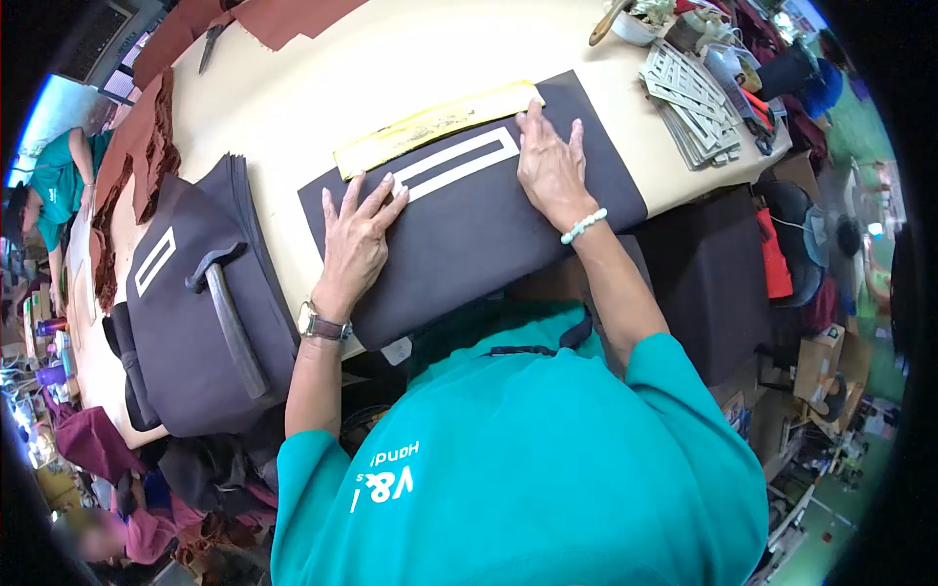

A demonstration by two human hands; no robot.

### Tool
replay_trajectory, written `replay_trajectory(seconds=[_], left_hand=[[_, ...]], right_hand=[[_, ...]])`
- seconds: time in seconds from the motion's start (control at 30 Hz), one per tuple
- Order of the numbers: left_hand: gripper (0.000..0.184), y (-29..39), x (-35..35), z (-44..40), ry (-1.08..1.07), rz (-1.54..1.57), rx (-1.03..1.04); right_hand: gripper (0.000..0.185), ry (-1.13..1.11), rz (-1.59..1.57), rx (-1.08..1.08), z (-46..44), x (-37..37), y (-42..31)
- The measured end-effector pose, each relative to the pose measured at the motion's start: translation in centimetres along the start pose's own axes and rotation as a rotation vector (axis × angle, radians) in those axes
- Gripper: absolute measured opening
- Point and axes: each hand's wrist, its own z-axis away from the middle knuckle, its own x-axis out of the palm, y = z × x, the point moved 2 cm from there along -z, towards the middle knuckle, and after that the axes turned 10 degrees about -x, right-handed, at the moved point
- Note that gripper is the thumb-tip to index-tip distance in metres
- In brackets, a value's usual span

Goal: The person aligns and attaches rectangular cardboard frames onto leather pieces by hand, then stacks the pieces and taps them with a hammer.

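A dark panel (459, 254) lies on the cream table (264, 98). On it rests a pale rectangular frame strip (454, 164), and just beyond that a yellow strip (440, 125) with dark smudges. My left hand (357, 234) has its fingers spread on the panel, fingertips at the left ends of both strips. Fingers apart, my right hand (552, 166) lies at the right end of the frame strip, one fingertip touching the yellow strip's right end. Neither hand grasps anything.
At the left, a hammer (233, 322) lies on stacked dark sheets (186, 361) with another pale frame. Scissors (210, 47) and brown pieces (147, 146) are at the far left. Pale frames (689, 98) are piled right, near a brush (608, 21). Another person (63, 186) stands far left.
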Motion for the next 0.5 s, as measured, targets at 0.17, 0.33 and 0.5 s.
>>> replay_trajectory(seconds=[0.17, 0.33, 0.5], left_hand=[[0.055, 0.5, -0.4, -0.7, -0.031, -0.024, -0.003], [0.045, 1.1, 0.0, 0.2, 0.066, -0.167, 0.012], [0.040, 2.1, 0.3, 0.8, 0.099, -0.273, -0.031]], right_hand=[[0.050, 0.058, 0.090, -0.362, 2.6, 2.7, -8.3], [0.050, 0.053, -0.218, -0.248, 3.6, 2.5, -5.9], [0.052, 0.098, -0.094, -0.145, 3.7, 1.6, -0.5]])
